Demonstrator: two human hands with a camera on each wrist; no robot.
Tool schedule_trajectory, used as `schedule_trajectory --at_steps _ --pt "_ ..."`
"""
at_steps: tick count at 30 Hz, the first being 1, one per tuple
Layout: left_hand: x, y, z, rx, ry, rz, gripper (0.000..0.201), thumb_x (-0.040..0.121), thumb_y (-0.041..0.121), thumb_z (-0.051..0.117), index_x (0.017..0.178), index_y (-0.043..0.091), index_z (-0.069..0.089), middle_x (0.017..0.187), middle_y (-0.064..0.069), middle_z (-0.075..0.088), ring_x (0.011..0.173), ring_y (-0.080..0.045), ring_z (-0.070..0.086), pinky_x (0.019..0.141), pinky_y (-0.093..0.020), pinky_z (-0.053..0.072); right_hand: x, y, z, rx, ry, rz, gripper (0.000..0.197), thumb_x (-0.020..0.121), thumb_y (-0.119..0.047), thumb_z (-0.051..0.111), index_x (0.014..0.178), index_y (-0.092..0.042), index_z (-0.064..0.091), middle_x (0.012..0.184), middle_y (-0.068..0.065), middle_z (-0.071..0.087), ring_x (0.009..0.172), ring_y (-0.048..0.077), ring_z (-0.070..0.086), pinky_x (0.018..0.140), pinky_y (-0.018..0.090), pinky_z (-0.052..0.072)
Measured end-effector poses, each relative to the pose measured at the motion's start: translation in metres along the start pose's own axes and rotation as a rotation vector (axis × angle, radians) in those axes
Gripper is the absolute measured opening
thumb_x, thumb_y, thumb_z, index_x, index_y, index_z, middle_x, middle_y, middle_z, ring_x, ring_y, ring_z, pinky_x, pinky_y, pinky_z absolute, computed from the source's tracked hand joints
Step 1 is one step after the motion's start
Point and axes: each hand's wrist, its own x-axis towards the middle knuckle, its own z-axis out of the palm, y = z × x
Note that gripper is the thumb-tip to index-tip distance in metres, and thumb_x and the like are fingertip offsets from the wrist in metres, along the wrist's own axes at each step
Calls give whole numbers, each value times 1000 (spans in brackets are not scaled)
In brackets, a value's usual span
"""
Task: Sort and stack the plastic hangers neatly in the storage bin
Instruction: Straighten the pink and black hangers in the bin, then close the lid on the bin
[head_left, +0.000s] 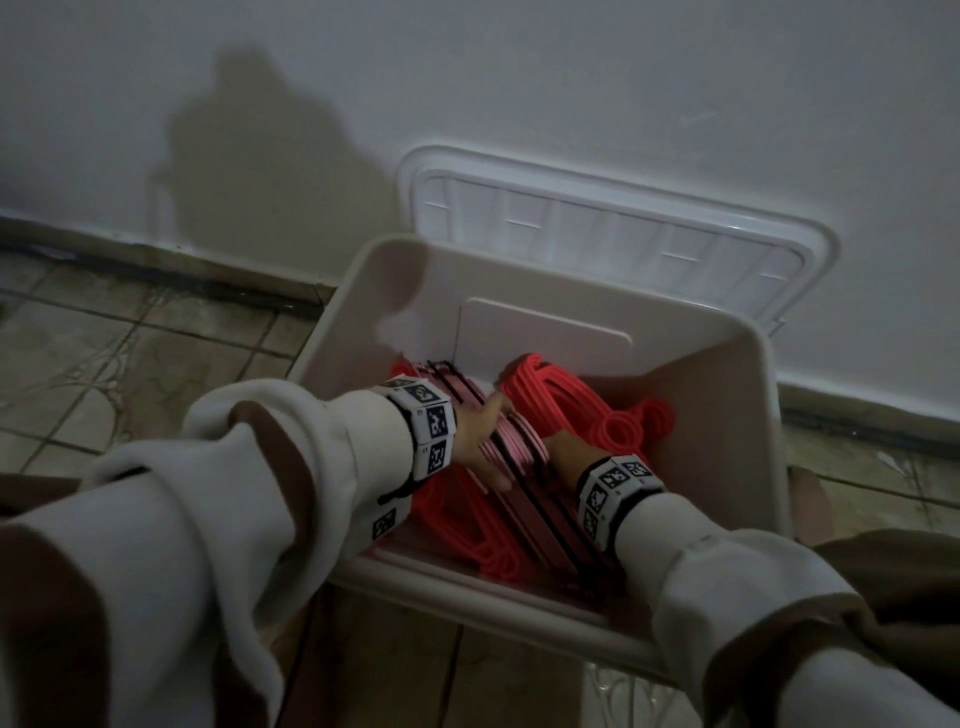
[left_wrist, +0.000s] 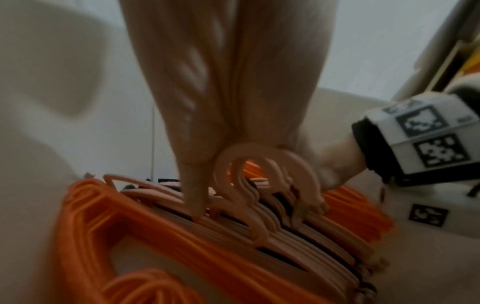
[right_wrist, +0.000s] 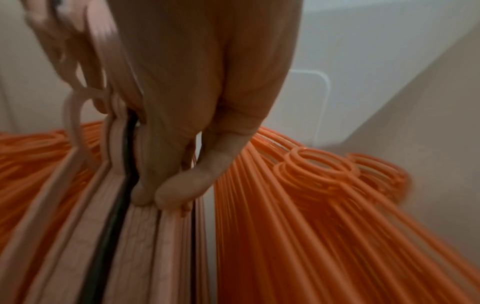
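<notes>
A white storage bin (head_left: 717, 405) stands on the floor with hangers on edge inside it. Orange hangers fill its right side (head_left: 571, 395) (right_wrist: 311, 195) and its left side (head_left: 457, 514) (left_wrist: 145, 236). Between them runs a bundle of pink hangers (head_left: 519, 441) (left_wrist: 285, 236) (right_wrist: 145, 236) with a few black ones mixed in. My left hand (head_left: 483, 436) (left_wrist: 207, 123) presses straight fingers against the bundle beside its hooks. My right hand (head_left: 566, 449) (right_wrist: 166, 191) curls its fingers over the top edge of the pink bundle and grips it.
The bin's white lid (head_left: 613, 228) leans against the wall behind it. Tiled floor (head_left: 156, 364) spreads to the left and in front. A dark baseboard (head_left: 156, 270) runs along the wall. Brown fabric (head_left: 893, 597) lies at the lower right.
</notes>
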Motion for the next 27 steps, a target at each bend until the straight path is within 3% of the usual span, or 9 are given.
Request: schedule_trajectory --at_steps 4,7,13,17,21,24,27 --pt "-5 -6 -5 67 -86 8 122 68 58 71 146 22 -16 155 -14 17 139 -29 28 113 -45 28 0 -1 2 -113 11 -21 33 89 -12 55 120 0 57 122 20 59 112 32 57 97 36 46" --pt "-4 -7 -4 111 -48 32 114 75 53 69 149 14 -9 157 -8 11 143 -24 20 117 -38 22 -2 2 2 -155 -10 -41 34 88 -16 56 119 -1 55 122 20 58 114 33 56 93 33 44" --pt "7 0 4 137 99 49 99 81 45 66 149 10 3 148 -15 35 131 -28 42 108 -36 36 -2 3 -1 -178 4 -31 34 91 -11 51 124 -1 53 126 20 56 117 32 54 94 32 42" --pt "12 -3 2 203 51 1 100 77 53 66 147 5 14 150 -15 31 134 -30 37 109 -42 34 3 0 2 -211 -40 -53 35 91 -9 50 125 0 52 126 22 56 116 32 55 95 34 44" --pt "13 -2 2 220 67 27 97 79 49 66 146 3 15 149 -16 32 133 -30 38 110 -41 34 4 1 1 -174 -25 -40 33 92 -10 48 123 -1 54 125 21 57 115 31 56 94 34 44" --pt "13 -3 3 247 92 43 97 74 53 69 145 6 21 144 -14 40 128 -29 45 106 -42 38 1 0 2 -161 -6 -8 35 93 -9 47 126 0 51 127 22 55 118 33 53 97 35 41" --pt "10 -5 2 265 135 42 100 71 55 70 145 8 21 145 -13 38 131 -29 41 109 -40 34 -5 2 3 -154 41 33 35 95 -9 43 129 0 49 131 21 52 121 32 51 99 34 39"
